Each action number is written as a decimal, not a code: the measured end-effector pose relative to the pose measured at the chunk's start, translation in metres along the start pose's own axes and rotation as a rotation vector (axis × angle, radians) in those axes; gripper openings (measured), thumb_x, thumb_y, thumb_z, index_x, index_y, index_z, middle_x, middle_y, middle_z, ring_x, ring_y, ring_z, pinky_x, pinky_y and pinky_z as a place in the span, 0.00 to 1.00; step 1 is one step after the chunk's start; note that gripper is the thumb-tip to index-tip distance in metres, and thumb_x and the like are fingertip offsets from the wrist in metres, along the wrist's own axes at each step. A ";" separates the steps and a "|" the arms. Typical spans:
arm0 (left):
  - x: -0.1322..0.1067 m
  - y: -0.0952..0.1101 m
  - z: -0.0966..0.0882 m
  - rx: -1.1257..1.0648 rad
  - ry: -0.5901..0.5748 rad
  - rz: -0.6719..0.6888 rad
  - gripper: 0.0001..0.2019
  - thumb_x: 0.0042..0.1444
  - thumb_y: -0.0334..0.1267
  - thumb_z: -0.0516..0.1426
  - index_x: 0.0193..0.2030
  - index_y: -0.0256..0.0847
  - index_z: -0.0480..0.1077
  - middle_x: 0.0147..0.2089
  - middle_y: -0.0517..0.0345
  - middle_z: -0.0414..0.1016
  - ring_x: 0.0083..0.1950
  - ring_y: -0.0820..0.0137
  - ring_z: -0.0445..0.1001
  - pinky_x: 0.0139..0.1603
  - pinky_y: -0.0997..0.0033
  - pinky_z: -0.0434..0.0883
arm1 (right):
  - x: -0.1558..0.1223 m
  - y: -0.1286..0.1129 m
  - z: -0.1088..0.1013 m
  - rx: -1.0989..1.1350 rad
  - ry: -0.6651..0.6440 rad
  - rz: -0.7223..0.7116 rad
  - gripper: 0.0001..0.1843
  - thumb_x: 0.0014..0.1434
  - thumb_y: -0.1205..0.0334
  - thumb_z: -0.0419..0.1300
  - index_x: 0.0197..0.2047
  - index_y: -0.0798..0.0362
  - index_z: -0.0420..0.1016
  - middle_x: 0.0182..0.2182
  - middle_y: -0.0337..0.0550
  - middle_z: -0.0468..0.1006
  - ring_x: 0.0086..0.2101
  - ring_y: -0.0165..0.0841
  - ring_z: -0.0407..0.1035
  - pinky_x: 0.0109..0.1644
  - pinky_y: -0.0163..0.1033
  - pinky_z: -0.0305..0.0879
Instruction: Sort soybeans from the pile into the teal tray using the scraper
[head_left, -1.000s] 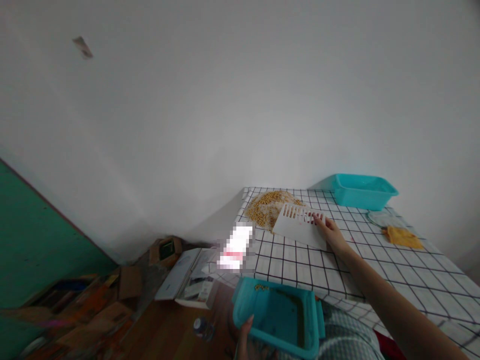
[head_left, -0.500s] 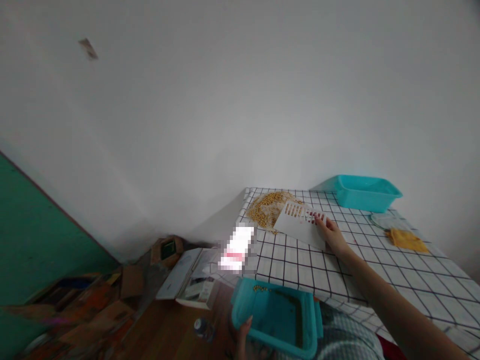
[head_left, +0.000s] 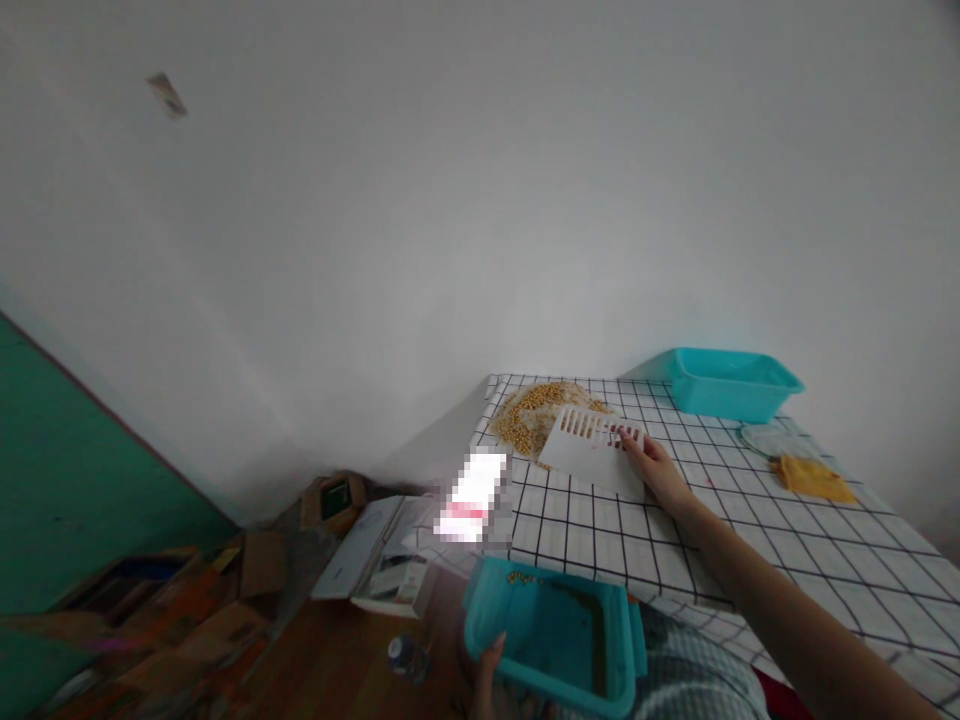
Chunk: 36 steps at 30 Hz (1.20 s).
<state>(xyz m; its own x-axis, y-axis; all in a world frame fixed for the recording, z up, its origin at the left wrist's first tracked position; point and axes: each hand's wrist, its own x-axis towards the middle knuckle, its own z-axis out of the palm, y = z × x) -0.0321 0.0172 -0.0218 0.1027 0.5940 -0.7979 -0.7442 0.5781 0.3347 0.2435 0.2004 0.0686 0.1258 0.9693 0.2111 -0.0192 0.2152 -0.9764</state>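
My right hand (head_left: 656, 468) is closed on the right edge of a white slotted plastic sheet (head_left: 589, 462). The sheet is tilted over the tablecloth, its left side against a spread of yellow soybeans (head_left: 534, 405) mixed with paler bits too small to name. Below the table edge, the fingers of my left hand (head_left: 489, 660) grip the near left rim of a turquoise plastic basin (head_left: 551, 630). A few soybeans (head_left: 521, 577) lie inside this basin near its far left corner, and darker matter runs along its right side.
The table has a white cloth with black checks (head_left: 570, 515). A second turquoise basin (head_left: 733, 385) stands by the wall, with a yellow cloth (head_left: 814, 478) nearer me. A blurred-out bright phone-like shape (head_left: 472, 497) is at the left edge. Cartons (head_left: 262, 563) and an open white box (head_left: 397, 585) are on the floor.
My right hand and the slotted sheet have shifted slightly left, towards the soybeans. My left hand stays on the basin rim.
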 end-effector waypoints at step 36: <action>-0.015 0.004 0.007 -0.007 0.040 0.008 0.26 0.47 0.51 0.58 0.51 0.44 0.62 0.34 0.54 0.77 0.34 0.61 0.75 0.31 0.64 0.69 | -0.044 -0.039 0.028 0.150 -0.399 0.285 0.17 0.55 0.47 0.58 0.39 0.51 0.74 0.32 0.43 0.79 0.27 0.32 0.72 0.28 0.35 0.68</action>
<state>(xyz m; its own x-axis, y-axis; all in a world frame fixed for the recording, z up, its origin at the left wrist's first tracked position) -0.0317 0.0148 -0.0051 0.0706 0.5755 -0.8148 -0.7497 0.5694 0.3372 0.2111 0.1529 0.0989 -0.2934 0.9554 -0.0334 -0.1434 -0.0785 -0.9865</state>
